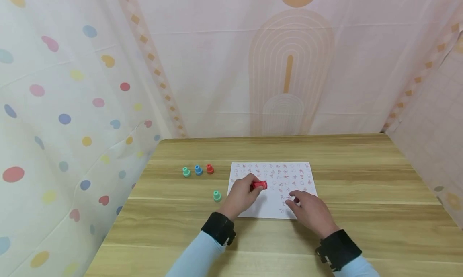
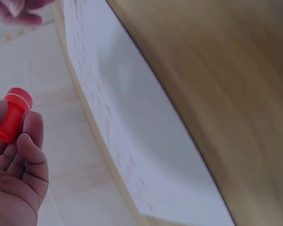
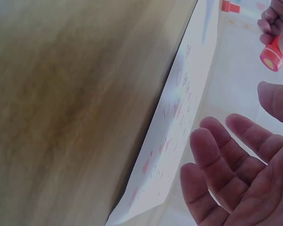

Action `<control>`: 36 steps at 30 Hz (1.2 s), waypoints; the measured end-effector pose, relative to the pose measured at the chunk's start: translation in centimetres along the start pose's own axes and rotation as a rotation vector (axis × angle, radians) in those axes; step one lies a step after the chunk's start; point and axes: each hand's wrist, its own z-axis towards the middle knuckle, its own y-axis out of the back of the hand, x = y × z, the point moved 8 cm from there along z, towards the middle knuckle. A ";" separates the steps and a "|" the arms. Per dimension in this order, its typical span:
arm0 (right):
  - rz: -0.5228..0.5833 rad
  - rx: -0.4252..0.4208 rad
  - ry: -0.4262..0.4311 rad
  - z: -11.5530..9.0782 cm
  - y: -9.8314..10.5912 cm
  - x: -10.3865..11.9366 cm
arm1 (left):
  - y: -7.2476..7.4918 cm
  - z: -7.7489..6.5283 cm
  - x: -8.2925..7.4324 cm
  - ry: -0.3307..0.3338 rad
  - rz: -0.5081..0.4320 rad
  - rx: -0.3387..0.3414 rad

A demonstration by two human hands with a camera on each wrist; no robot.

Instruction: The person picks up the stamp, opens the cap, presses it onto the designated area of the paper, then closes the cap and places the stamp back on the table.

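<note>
A red stamp [image 1: 261, 185] is pinched between the thumb and fingers of my left hand [image 1: 240, 194], held above a white sheet of paper [image 1: 265, 208]. It lies tilted nearly sideways; its round printing end faces my right hand [image 1: 314, 212], and in the right wrist view that end [image 3: 271, 62] shows pink with a yellowish middle. Rows of small red prints cover the sheet's upper and right parts, while its lower left is bare white. Over the sheet's lower right corner, my right hand holds nothing, with fingers [image 3: 221, 169] loosely bent and thumb apart.
Left of the paper, a green stamp [image 1: 186, 172], a blue stamp [image 1: 198, 170] and a red one [image 1: 209, 169] stand in a row. Nearer me is another green stamp [image 1: 217, 196]. Patterned curtains [image 1: 217, 68] border the wooden table [image 1: 173, 236].
</note>
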 end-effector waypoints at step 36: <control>0.811 0.180 -0.179 0.8 -2.5 1.0 | -3.6 -1.4 -2.8 -0.150 -0.200 0.111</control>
